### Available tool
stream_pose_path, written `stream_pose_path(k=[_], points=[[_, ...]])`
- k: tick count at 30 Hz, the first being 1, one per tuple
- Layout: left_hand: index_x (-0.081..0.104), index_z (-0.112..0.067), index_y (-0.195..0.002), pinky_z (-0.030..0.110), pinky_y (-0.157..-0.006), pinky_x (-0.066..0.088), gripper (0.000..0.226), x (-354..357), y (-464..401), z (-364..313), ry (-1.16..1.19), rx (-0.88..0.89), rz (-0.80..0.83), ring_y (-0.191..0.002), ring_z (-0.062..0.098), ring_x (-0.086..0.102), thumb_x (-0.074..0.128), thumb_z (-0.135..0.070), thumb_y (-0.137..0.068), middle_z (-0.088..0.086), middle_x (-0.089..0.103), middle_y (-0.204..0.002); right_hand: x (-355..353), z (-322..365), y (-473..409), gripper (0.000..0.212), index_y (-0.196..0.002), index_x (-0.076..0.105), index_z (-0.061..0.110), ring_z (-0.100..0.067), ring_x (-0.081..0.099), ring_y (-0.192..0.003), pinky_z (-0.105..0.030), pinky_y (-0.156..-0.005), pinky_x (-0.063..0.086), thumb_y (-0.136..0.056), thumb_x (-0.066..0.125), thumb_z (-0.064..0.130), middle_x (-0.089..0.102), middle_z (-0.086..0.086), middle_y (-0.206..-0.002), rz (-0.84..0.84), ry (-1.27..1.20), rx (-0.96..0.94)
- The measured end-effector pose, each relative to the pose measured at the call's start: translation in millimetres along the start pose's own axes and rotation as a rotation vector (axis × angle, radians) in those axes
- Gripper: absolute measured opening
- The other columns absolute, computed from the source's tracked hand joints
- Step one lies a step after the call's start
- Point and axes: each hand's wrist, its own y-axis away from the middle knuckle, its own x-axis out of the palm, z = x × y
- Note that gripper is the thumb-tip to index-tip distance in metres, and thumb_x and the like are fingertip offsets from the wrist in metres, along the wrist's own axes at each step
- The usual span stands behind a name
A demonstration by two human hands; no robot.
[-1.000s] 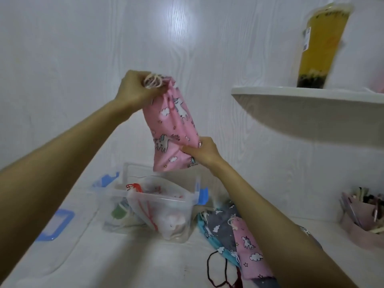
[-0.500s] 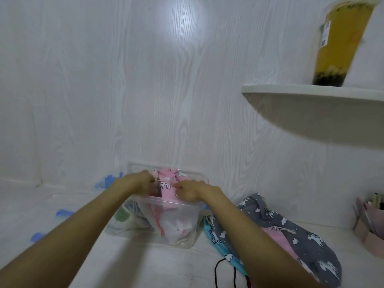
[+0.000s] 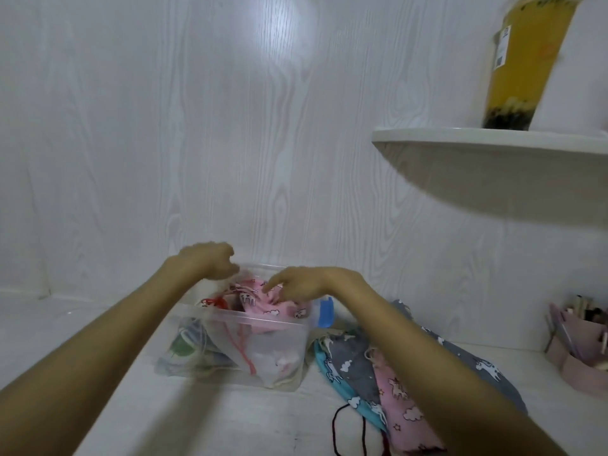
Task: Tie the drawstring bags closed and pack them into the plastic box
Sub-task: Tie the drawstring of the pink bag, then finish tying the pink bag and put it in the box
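Note:
A clear plastic box (image 3: 263, 321) stands on the white surface against the wall, with several tied bags inside it. On top of them lies a pink unicorn-print drawstring bag (image 3: 274, 309). My left hand (image 3: 210, 264) hovers just above the box's back left rim, fingers loosely curled and holding nothing. My right hand (image 3: 302, 284) reaches over the box, its spread fingertips resting on the pink bag. To the right of the box lies a pile of loose bags: a grey one (image 3: 348, 366), a pink one (image 3: 401, 399) and a blue one (image 3: 332, 373).
A blue latch (image 3: 325, 312) sticks out of the box's right side. A dark red cord (image 3: 348, 432) lies in front of the pile. A white shelf (image 3: 493, 143) with a yellow drink cup (image 3: 526, 60) juts out at upper right. A pink organiser (image 3: 579, 363) stands far right.
The pink bag, held up in both hands a second ago, was lowered into the box. My left hand has let go and lifted off; my right hand's fingers have spread on the bag.

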Motion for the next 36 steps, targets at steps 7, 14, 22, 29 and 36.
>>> stream_pose_path(k=[7,14,22,29,36], points=[[0.066,-0.029,-0.102,0.030,-0.083,0.045,0.020,-16,67,-100,0.359,0.267,-0.392,-0.099,0.022,0.063,0.052,-0.036,-0.090,-0.007,0.068,-0.106,0,-106,85,0.030,-0.117,0.064,0.007,-0.015,0.060,-0.095,-0.014,-0.077,0.047,-0.094,0.046,0.003,0.063,-0.012,-0.121,-0.148,-0.197,0.137],[0.062,-0.007,-0.094,0.033,-0.071,0.042,0.021,98,64,-202,0.203,0.414,0.009,-0.098,0.033,0.063,0.047,-0.021,-0.090,0.015,0.066,-0.103,113,-202,105,0.048,-0.140,0.037,0.009,-0.027,0.041,-0.130,-0.033,-0.102,0.036,-0.093,0.043,0.014,0.040,-0.012,-0.145,-0.250,0.006,0.567],[0.027,-0.023,-0.145,0.044,-0.103,0.040,0.056,145,48,-222,0.405,0.522,-0.028,-0.129,0.030,0.041,0.048,-0.023,-0.094,0.009,0.034,-0.146,111,-188,108,0.016,-0.104,0.062,0.022,-0.020,0.047,-0.114,-0.033,-0.093,0.032,-0.091,0.055,0.023,0.059,0.001,-0.118,-0.686,0.220,0.305],[0.065,-0.024,-0.105,0.035,-0.075,0.054,0.018,102,68,-191,0.667,0.670,-0.120,-0.081,0.010,0.066,0.051,-0.027,-0.095,-0.006,0.071,-0.091,81,-153,159,0.003,-0.092,0.062,0.025,0.005,0.058,-0.087,-0.010,-0.074,0.044,-0.090,0.062,0.023,0.065,0.016,-0.090,-0.913,-0.431,-0.013],[0.072,-0.029,-0.099,0.014,-0.071,0.050,0.015,60,88,-163,0.790,0.593,-0.310,-0.082,-0.003,0.062,0.066,-0.024,-0.086,-0.019,0.069,-0.090,35,-138,196,0.025,-0.114,0.068,0.019,0.000,0.068,-0.082,-0.021,-0.074,0.056,-0.090,0.060,0.013,0.070,0.012,-0.099,-0.456,-0.474,0.010]])
